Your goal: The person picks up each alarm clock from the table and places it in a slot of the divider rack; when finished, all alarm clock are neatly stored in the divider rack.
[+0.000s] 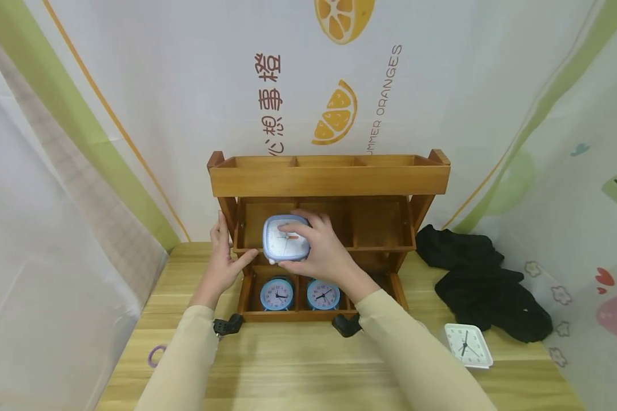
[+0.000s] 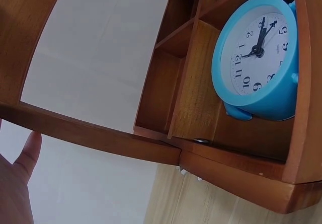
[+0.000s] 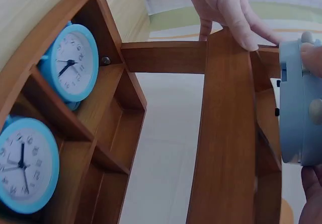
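Observation:
My right hand (image 1: 330,246) grips a pale blue, rounded-square alarm clock (image 1: 277,245) before the middle tier of a brown wooden shelf (image 1: 329,181). The clock's side (image 3: 297,133) shows in the right wrist view, between thumb and fingers. At the tier's left end my left hand (image 1: 220,268) touches the wood, fingers extended upward and thumb stretched toward the right. Below, in the bottom tier, a round blue alarm clock (image 1: 276,295) occupies the left compartment. Another round blue clock (image 1: 323,297) stands in the compartment beside it, partly behind my right forearm.
On the table's right side lie a white square clock (image 1: 470,347) and a crumpled black cloth (image 1: 493,291). A purple ring (image 1: 156,356) is by my left sleeve. Behind the shelf hangs a white curtain (image 1: 185,103) with orange prints.

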Motion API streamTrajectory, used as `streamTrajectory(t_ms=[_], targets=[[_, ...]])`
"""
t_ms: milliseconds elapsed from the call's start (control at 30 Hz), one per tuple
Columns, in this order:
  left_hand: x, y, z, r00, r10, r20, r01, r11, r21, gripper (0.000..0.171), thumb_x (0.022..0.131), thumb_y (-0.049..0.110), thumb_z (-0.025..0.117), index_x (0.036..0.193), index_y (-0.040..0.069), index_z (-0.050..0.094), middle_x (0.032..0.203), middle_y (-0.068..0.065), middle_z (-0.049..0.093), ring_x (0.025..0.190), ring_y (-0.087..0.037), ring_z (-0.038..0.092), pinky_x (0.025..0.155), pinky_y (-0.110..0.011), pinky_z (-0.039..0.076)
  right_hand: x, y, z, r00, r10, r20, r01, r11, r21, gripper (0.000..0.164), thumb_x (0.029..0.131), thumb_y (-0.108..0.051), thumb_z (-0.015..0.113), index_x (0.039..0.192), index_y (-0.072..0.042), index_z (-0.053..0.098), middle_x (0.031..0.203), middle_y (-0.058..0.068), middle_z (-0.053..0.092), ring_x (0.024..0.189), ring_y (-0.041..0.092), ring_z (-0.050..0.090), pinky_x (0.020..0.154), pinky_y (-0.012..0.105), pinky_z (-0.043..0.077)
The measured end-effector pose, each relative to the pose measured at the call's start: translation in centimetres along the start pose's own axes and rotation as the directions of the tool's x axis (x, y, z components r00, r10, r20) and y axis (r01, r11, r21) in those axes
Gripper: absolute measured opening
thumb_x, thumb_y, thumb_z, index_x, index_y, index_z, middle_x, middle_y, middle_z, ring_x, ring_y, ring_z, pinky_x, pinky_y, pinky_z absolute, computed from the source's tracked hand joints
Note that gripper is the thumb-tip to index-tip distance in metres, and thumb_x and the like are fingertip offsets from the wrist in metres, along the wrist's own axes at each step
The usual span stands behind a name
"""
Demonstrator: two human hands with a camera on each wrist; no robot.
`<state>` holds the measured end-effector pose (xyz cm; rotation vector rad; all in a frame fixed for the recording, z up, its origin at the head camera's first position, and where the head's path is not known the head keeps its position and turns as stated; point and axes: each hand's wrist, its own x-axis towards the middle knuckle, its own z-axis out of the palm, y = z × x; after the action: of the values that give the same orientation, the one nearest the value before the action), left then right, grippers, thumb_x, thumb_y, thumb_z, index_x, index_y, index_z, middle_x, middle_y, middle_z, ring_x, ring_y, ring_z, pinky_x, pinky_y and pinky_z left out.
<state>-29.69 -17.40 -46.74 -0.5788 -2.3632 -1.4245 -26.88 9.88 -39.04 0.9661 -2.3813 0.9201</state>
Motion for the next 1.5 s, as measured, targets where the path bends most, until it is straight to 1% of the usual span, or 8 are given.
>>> streamTrajectory(t_ms=[167,400,667,900,1033,1200,1333,1500], targets=[[-0.1,-0.3,-0.3,0.999,0.038,-0.016,-0.038,0.999,0.012,0.12,0.093,0.015,0.079,0.166,0.025,-0.015,0.163,-0.028,0.005,0.133,-0.04,0.029,0.103,-0.059,0.032,2.2,0.1,1.8,0.999,0.033,0.005,-0.033,0.999,0.023,0.06,0.074,-0.033,0.097,0.127,-0.02,0.074,0.152,0.015,0.048,0.135,0.039,0.042,0.1,0.049,0.05],[-0.1,-0.4,-0.1,0.998,0.062,-0.012,-0.062,0.998,0.022,0.117,0.095,0.019,0.078,0.166,0.025,-0.014,0.163,-0.029,0.007,0.136,-0.039,0.027,0.101,-0.058,0.033,3.9,-0.1,3.1,0.985,0.157,0.073,-0.158,0.987,0.003,0.057,0.077,-0.039,0.095,0.128,-0.024,0.073,0.158,0.008,0.042,0.142,0.038,0.034,0.106,0.049,0.047],[-0.2,-0.3,-0.2,0.998,0.066,-0.01,-0.066,0.998,0.022,0.115,0.097,0.034,0.077,0.166,0.024,-0.014,0.163,-0.028,0.007,0.126,-0.038,0.032,0.1,-0.054,0.032,4.5,0.0,4.2,0.961,0.24,0.136,-0.233,0.97,-0.066,0.052,0.08,-0.042,0.09,0.126,-0.025,0.074,0.165,0.008,0.032,0.15,0.037,0.025,0.112,0.049,0.043],[0.0,-0.4,-0.3,0.998,0.069,-0.004,-0.069,0.997,0.019,0.115,0.098,0.031,0.076,0.166,0.024,-0.016,0.163,-0.027,0.006,0.129,-0.038,0.03,0.102,-0.059,0.031,4.2,0.1,4.7,0.976,0.184,0.114,-0.166,0.974,-0.152,0.039,0.086,-0.042,0.084,0.118,-0.022,0.075,0.167,0.011,0.031,0.151,0.039,0.027,0.116,0.049,0.039],[0.0,-0.3,-0.3,0.997,0.074,0.005,-0.074,0.997,0.02,0.116,0.097,0.032,0.077,0.166,0.02,-0.016,0.164,-0.027,0.004,0.129,-0.038,0.03,0.102,-0.059,0.032,4.0,0.3,4.7,0.975,0.172,0.139,-0.134,0.96,-0.244,0.044,0.091,-0.048,0.076,0.128,-0.023,0.072,0.17,0.009,0.028,0.155,0.033,0.025,0.123,0.05,0.026],[0.1,-0.3,-0.3,0.998,0.062,0.006,-0.062,0.998,0.021,0.115,0.097,0.032,0.076,0.166,0.023,-0.016,0.165,-0.025,0.004,0.131,-0.038,0.031,0.104,-0.061,0.032,3.8,0.5,4.6,0.965,0.215,0.147,-0.155,0.927,-0.341,0.05,0.093,-0.057,0.068,0.132,-0.026,0.066,0.17,0.003,0.031,0.156,0.023,0.027,0.126,0.057,0.009],[0.0,-0.3,-0.3,0.998,0.059,0.005,-0.059,0.998,0.027,0.115,0.098,0.034,0.076,0.166,0.023,-0.016,0.164,-0.025,0.005,0.128,-0.038,0.031,0.103,-0.057,0.033,3.7,0.4,4.6,0.968,0.203,0.15,-0.145,0.933,-0.329,0.053,0.093,-0.058,0.07,0.132,-0.023,0.066,0.168,0.004,0.034,0.155,0.025,0.029,0.125,0.058,0.012],[-0.2,-0.1,-0.3,0.998,0.056,0.009,-0.057,0.998,0.024,0.114,0.098,0.035,0.075,0.166,0.023,-0.016,0.164,-0.027,0.005,0.126,-0.038,0.032,0.103,-0.057,0.032,2.5,0.4,4.3,0.99,0.063,0.125,-0.027,0.962,-0.271,0.053,0.092,-0.052,0.077,0.133,-0.02,0.067,0.165,0.011,0.036,0.154,0.032,0.029,0.125,0.056,0.018]])
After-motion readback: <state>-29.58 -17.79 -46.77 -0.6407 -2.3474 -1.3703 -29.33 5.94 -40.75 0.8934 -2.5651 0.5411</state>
